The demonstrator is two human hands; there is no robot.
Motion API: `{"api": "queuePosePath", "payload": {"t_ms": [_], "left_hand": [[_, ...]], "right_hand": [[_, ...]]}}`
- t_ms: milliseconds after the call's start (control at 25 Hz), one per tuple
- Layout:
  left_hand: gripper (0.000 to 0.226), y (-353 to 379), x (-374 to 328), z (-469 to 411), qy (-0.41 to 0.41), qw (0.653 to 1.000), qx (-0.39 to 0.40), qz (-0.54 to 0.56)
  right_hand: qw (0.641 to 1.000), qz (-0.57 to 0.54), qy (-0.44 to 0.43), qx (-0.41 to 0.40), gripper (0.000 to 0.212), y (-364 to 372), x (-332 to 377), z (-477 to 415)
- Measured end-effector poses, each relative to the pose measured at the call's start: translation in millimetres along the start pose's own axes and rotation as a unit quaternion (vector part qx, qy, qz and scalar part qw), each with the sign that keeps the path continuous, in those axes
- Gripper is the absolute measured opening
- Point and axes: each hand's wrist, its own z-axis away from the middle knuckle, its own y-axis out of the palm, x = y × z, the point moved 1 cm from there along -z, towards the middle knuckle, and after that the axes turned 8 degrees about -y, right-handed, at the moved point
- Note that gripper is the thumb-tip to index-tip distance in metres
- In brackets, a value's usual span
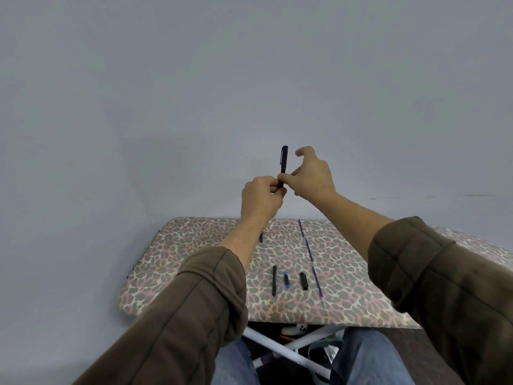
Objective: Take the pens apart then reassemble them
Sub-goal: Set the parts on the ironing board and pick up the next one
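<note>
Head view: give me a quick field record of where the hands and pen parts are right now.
pen: held upright above the table, cap end up
left hand: closed around the pen's lower end
right hand: thumb and a finger pinching the pen just above the left hand, other fingers spread
table: leopard-print top
long black part: lying on table, near middle
blue part: right of it, apart
short black part: right of the blue part
refills: thin blue, lying lengthwise at right
</note>
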Motion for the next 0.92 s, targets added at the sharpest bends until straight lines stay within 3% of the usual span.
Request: {"api": "queuePosePath", "payload": {"t_ms": [160, 280, 520, 720, 920], "left_hand": [[0.009, 5, 1, -2, 0.001, 1.000, 0.005, -0.004], [0.007, 6, 6, -3, -0.008, 1.000, 0.013, -0.002], [0.012, 13, 30, -12, -0.030, 0.999, 0.038, -0.010], [0.036, 26, 69, -31, -0.076, 0.995, 0.057, 0.000], [0.036, 40, 117, -47, -0.099, 0.995, 0.000, -0.024]], "right_hand": [[0.999, -0.021, 0.046, 0.008, 0.023, 3, 2, -2], [0.998, -0.004, 0.061, 0.015, 0.005, 9, 4, -3], [0.992, 0.033, 0.108, 0.053, 0.013, 38, -2, -14], [0.985, 0.030, 0.157, 0.069, 0.015, 69, -26, -36], [0.971, 0.054, 0.202, 0.115, 0.007, 112, -69, -50]]}}
